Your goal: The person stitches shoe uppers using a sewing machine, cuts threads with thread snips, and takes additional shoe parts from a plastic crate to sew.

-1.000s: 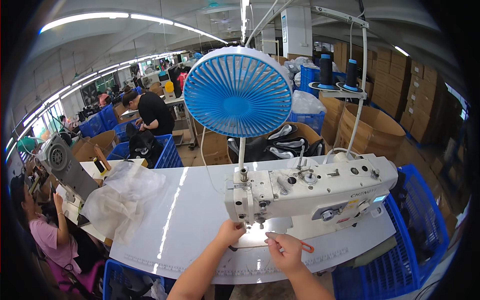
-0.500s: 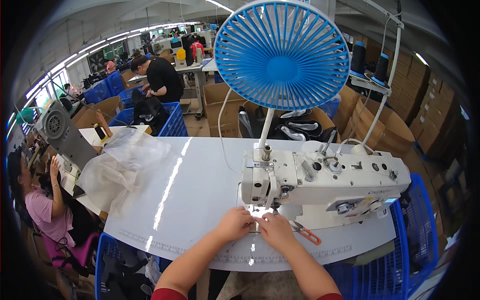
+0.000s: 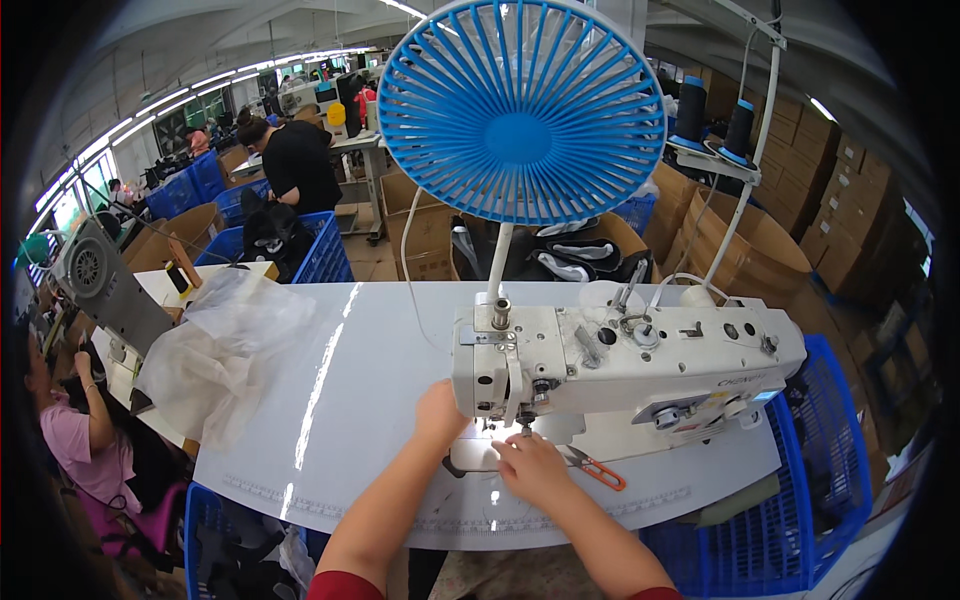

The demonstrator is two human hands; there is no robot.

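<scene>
A white sewing machine stands on a white table. My left hand rests just left of the machine's needle head, fingers tucked under it. My right hand lies flat on the table right below the needle, fingers close together. Whether either hand holds fabric or thread is hidden. Orange-handled snips lie on the table by my right hand. A blue fan rises on a stalk behind the machine.
Crumpled clear plastic lies at the table's left end. Blue crates flank the table. Thread cones stand on a rack at right. A person in pink sits at left; another in black works farther back among cardboard boxes.
The view has dropped closer to the machine. Both my hands have drawn in under the needle head, the right one now flat below the needle.
</scene>
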